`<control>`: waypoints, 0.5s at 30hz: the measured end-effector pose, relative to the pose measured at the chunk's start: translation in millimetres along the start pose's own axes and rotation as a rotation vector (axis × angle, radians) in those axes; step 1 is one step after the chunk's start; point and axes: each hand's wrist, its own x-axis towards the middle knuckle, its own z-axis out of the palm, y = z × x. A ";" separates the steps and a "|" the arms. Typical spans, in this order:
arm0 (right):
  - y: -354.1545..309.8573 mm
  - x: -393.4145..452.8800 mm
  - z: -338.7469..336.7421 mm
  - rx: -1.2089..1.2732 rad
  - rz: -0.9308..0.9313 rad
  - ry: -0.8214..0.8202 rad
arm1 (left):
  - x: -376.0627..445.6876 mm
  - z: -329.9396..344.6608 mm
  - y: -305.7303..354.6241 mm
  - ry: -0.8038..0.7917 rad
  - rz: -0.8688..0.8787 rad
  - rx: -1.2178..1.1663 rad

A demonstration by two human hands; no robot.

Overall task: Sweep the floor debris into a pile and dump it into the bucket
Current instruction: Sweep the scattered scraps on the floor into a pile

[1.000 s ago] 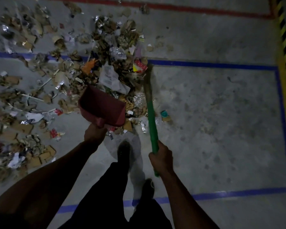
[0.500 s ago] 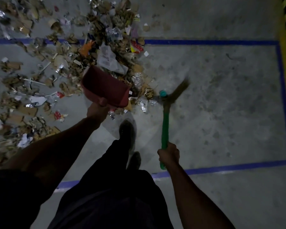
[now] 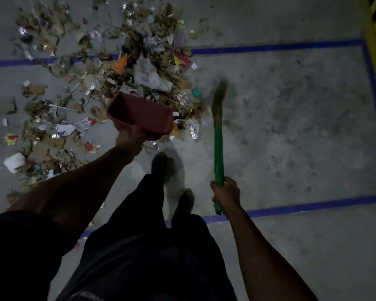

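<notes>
The green broom point(image 3: 218, 148) is gripped low by the right hand point(image 3: 225, 192); since a moment ago its bristles have been swung back beside the debris point(image 3: 139, 68), so another stroke is judged due. The red dustpan point(image 3: 141, 116) is clasped by the left hand point(image 3: 128, 140) at the debris's near edge. Beyond, cardboard scraps, foil and paper are heaped loosely. No bucket is seen.

Under your feet the floor point(image 3: 291, 127) is matt, rough, mottled concrete, marked with smooth blue tape point(image 3: 276, 48). Your dustpan point(image 3: 141, 115) looks like smooth dull-red plastic. Broom point(image 3: 218, 146): glossy green plastic handle, coarse straw-like bristles. Debris point(image 3: 122, 68): torn matt cardboard, crumpled paper, shiny foil and clear film scraps.
</notes>
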 end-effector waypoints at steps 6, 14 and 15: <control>-0.2 15.8 32.3 0.203 0.183 -0.014 | 36.2 -22.1 9.3 0.011 0.021 0.003; -108.0 57.3 155.7 -0.085 0.173 -0.023 | 167.9 -80.8 45.1 -0.074 -0.006 0.124; -132.0 61.0 172.4 -0.101 0.178 -0.018 | 191.3 -91.2 48.8 -0.081 -0.019 0.137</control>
